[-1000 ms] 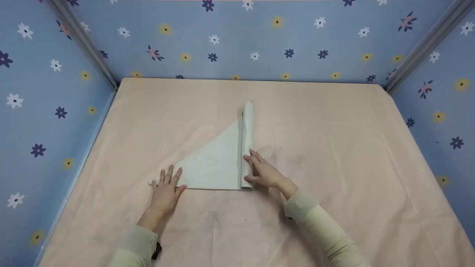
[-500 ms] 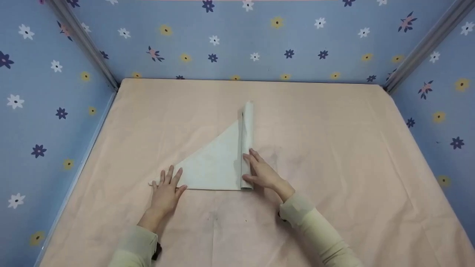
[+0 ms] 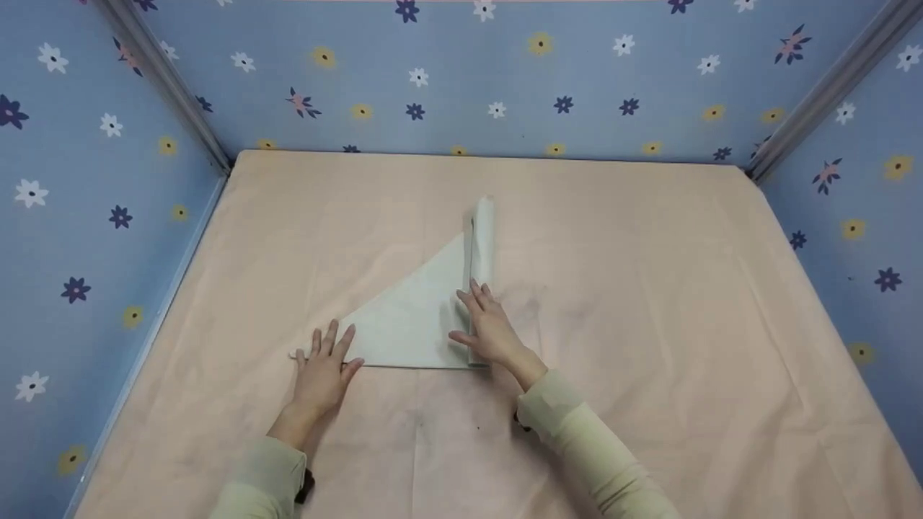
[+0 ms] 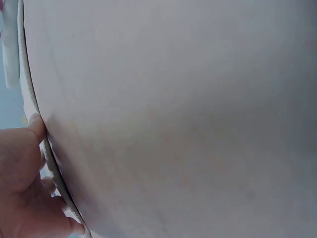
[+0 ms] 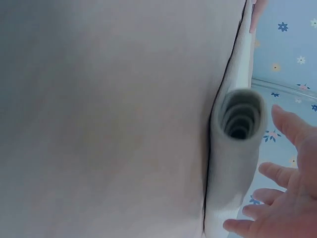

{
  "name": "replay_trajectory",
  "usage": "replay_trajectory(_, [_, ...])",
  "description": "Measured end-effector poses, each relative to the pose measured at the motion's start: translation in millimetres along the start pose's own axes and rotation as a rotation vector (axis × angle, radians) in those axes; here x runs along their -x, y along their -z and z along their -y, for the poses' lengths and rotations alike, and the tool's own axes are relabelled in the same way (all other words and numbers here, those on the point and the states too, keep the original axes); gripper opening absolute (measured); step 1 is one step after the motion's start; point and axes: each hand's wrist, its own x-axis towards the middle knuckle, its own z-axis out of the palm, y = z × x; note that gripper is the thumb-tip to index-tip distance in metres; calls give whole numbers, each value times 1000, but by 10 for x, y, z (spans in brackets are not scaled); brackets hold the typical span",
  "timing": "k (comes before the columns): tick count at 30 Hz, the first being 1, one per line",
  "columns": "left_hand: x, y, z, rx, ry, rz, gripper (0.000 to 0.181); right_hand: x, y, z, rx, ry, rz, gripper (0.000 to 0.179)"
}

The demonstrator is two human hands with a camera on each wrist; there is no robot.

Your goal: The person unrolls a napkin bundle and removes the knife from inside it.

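A pale green cloth [image 3: 404,321] lies on the table with its right side rolled into a long upright-running roll [image 3: 484,234]; the part left of the roll is flat and tapers to the left. My left hand [image 3: 317,380] rests with spread fingers on the tapering left corner, and its fingers show along the cloth edge in the left wrist view. Over the near half of the roll is my right hand [image 3: 496,335], fingers extended and apart. In the right wrist view, the roll's spiral end [image 5: 241,119] faces the camera, and a gap shows between thumb and roll.
A peach cloth with creases covers the table [image 3: 649,288]. Blue flowered panels [image 3: 461,79] stand at the back and both sides, joined by grey corner posts [image 3: 829,94]. A dark band shows at the left wrist [image 3: 306,486].
My right hand has moved left from the roll's right side to above it, and its fingers have straightened. The left hand has stayed on the corner, and the roll lies about where it was.
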Motion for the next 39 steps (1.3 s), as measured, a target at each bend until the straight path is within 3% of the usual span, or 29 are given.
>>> replay_trajectory(6, [-3,4,-6,6,-4,-2,60,-68,-51,41,26,-95,54,77])
replay_trajectory(12, [3,3,-6,5,1,-1,60,-92,-75,42,50,-139,97,78])
replay_trajectory(21, [15,8,10,26,-29,-25,60,-73,-74,-5,106,-123,121,78])
replay_trajectory(31, [8,10,2,7,-8,-11,59,-73,-21,-76,132,-144,133,80])
replay_trajectory(39, [5,6,0,10,-2,-4,59,-53,18,-122,122,-113,119,81])
